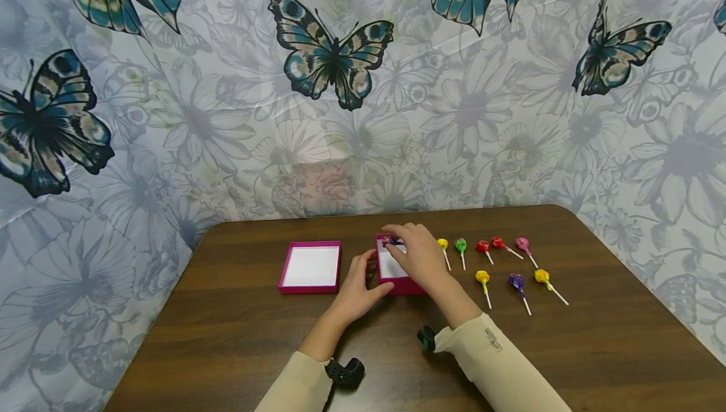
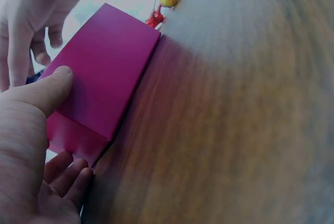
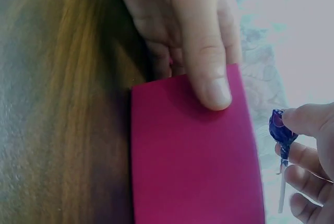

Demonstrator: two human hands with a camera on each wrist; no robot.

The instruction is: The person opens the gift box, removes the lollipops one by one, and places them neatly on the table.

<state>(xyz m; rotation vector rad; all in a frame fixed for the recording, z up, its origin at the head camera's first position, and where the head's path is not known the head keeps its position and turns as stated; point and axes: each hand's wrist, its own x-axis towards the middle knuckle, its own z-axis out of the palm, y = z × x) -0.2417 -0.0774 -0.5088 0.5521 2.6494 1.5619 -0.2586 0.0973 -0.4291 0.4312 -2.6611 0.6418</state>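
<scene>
A magenta box with a white inside stands on the table. My left hand holds it at its near left corner; in the left wrist view the thumb presses the front wall and the fingers lie at the side wall. Over the open top, my right hand pinches a purple lollipop by its wrapped head between thumb and fingers. The stick points down along the fingers in the right wrist view. The hand covers much of the box's right part in the head view.
A second magenta piece, a shallow tray with a white inside, sits to the left. Several lollipops lie right of the box, among them a green one, a pink one and a purple one. A butterfly-print cloth hangs behind the table.
</scene>
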